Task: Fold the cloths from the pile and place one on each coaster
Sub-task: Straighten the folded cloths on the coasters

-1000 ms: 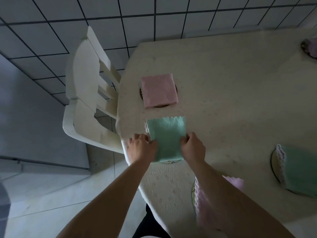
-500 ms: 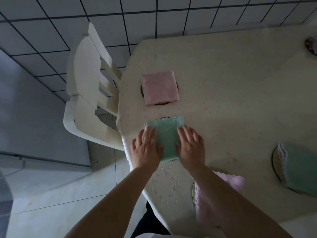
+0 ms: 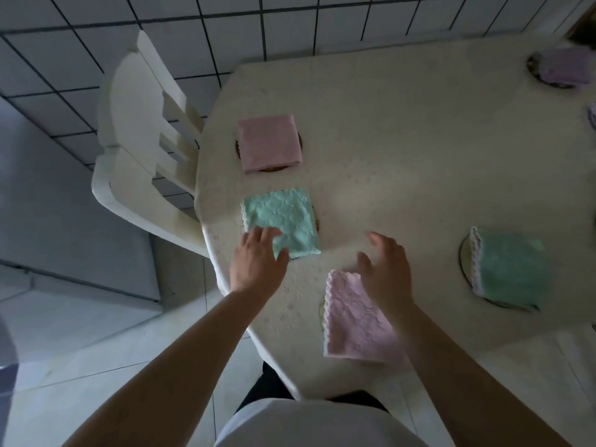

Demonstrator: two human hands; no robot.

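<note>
A folded mint cloth (image 3: 283, 221) lies flat on a coaster near the table's left edge, with the coaster's rim (image 3: 317, 221) peeking out at its right. My left hand (image 3: 258, 262) is open, its fingertips over that cloth's near left corner. My right hand (image 3: 385, 269) is open and blurred, off the mint cloth and over the far edge of a folded pink cloth (image 3: 351, 317). Farther back a folded pink cloth (image 3: 269, 141) covers a dark coaster (image 3: 298, 144). At the right a folded green cloth (image 3: 509, 269) rests on a round coaster (image 3: 464, 256).
The cream table (image 3: 403, 156) has its rounded edge just in front of me. A white plastic chair (image 3: 142, 140) stands against the table's left side. A lilac cloth (image 3: 567, 66) on a coaster sits at the far right corner. Tiled floor lies beyond.
Both hands lifted off the mint cloth. My right hand moved right and back toward the near pink cloth; my left hand slid back to the cloth's near corner. The camera view shifted.
</note>
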